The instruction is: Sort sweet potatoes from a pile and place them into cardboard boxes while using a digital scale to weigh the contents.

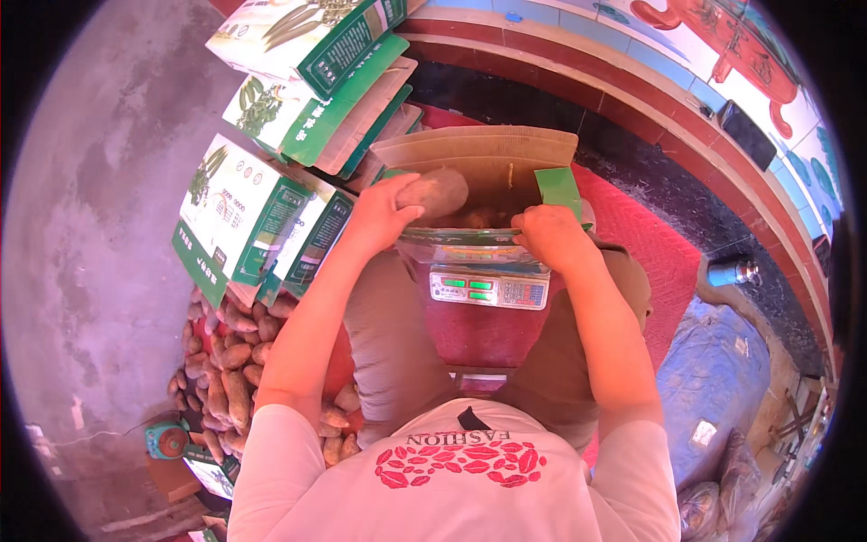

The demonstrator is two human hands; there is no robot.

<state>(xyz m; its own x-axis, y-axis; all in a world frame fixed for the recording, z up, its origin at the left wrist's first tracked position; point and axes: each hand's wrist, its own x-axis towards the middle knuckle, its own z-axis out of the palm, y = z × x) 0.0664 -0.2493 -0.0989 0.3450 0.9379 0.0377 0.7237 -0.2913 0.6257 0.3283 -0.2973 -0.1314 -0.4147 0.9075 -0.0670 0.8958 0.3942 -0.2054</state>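
Note:
My left hand (383,213) is closed round the end of a large sweet potato (439,191), held over the left side of an open cardboard box (488,146). With my right hand (549,237) I grip the box's near edge, right of its middle. The box has a brown inside and green outer flaps. It rests on a digital scale (489,287) between my knees, whose panel shows lit green displays and a keypad. Some brown lumps show in the shadow inside the box, partly hidden by its near wall.
Sweet potatoes (237,361) lie heaped on the floor at my left. Printed white and green cartons (230,212) are stacked beyond them. A red mat (632,235) lies under the scale. At right are a blue sack (713,388) and a metallic flask (733,273).

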